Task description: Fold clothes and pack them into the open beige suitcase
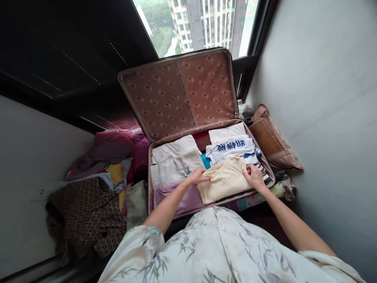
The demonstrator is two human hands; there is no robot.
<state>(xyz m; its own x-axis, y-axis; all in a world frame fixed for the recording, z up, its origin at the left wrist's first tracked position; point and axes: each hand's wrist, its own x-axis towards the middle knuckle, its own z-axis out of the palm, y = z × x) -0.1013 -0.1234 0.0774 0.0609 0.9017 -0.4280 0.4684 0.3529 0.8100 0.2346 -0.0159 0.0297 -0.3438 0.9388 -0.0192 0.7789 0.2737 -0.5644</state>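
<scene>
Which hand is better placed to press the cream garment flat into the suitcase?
Left, marginally: left hand lies flat on the cream garment; right hand has its grip curled at the garment's far edge.

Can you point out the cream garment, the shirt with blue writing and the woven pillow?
cream garment (224, 180), head view, middle of folded cloth.
shirt with blue writing (231, 147), head view, on lettering.
woven pillow (269, 139), head view, woven face.

bed | carries: open suitcase, brown patterned garment, woven pillow, pink bedding
</scene>
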